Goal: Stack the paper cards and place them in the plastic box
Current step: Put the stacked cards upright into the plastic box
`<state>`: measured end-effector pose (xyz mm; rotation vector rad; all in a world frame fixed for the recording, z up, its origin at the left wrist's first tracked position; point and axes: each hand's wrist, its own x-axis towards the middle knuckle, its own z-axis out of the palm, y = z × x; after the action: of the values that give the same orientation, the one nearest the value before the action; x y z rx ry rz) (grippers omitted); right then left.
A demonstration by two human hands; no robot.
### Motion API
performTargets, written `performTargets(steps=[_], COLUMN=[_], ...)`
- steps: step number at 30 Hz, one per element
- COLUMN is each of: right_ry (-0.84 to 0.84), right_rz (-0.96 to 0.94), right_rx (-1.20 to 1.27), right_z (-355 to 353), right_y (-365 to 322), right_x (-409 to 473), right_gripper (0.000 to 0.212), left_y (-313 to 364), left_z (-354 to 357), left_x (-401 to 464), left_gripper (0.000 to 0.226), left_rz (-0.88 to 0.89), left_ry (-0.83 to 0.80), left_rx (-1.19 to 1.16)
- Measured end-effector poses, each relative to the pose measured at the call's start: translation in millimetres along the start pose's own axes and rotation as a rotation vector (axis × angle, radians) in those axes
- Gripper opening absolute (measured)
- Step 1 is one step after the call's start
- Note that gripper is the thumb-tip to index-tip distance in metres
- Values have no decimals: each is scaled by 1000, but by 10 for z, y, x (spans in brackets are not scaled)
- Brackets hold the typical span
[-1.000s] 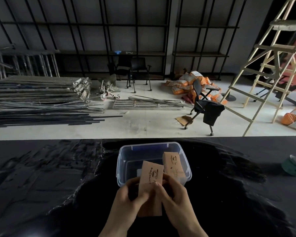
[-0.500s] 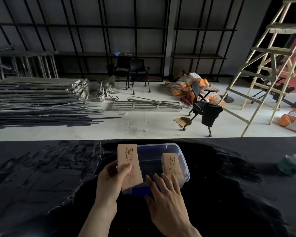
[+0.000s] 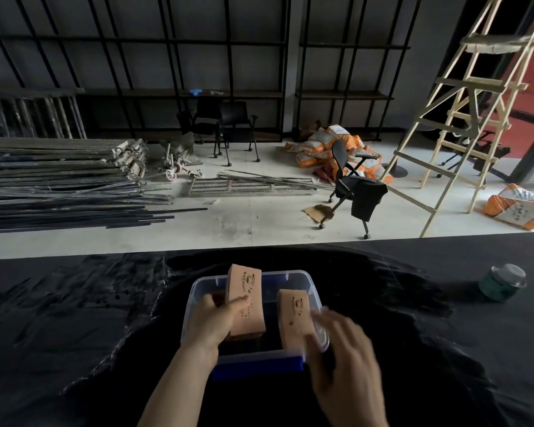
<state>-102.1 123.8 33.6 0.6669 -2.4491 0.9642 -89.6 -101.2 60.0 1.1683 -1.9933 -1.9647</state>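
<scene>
A clear plastic box [image 3: 296, 277] with a blue front handle sits on the black table in front of me. My left hand [image 3: 211, 323] grips a stack of tan printed paper cards [image 3: 245, 298] and holds it upright inside the box, left of centre. A second stack of cards [image 3: 293, 317] leans against the box's right wall. My right hand [image 3: 346, 365] is blurred, fingers spread, at the box's near right corner, touching the rim beside that second stack.
A green jar with a clear lid [image 3: 501, 283] stands on the table far right. Beyond the table's far edge lie metal bars [image 3: 59, 180], an office chair [image 3: 350, 186], orange sacks and a wooden ladder [image 3: 475, 103].
My left hand carried the card stack from above the box's left edge down into the box. My right hand shifted right along the front rim to the near right corner.
</scene>
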Motion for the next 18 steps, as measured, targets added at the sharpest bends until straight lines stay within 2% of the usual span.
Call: performTargets(steps=[2, 4, 6, 8, 10, 18], right_ry=[-64, -266, -465, -554, -580, -498], right_rz=[152, 299, 342, 326, 315, 308], right_rx=[-156, -330, -443, -471, -491, -470], right_z=[-51, 2, 116, 234, 331, 426], right_y=[318, 610, 832, 958, 1022, 1089], right_x=[103, 116, 33, -69, -146, -210], right_gripper=[47, 56, 65, 76, 84, 80], left_y=[-21, -53, -97, -125, -126, -170], left_z=[88, 183, 258, 306, 334, 484], left_x=[50, 95, 138, 187, 240, 352], left_gripper=[36, 44, 53, 61, 66, 93], left_rz=[-36, -66, -96, -124, -143, -172], left_ry=[-19, -28, -25, -21, -32, -106], left_rx=[44, 81, 127, 181, 241, 518])
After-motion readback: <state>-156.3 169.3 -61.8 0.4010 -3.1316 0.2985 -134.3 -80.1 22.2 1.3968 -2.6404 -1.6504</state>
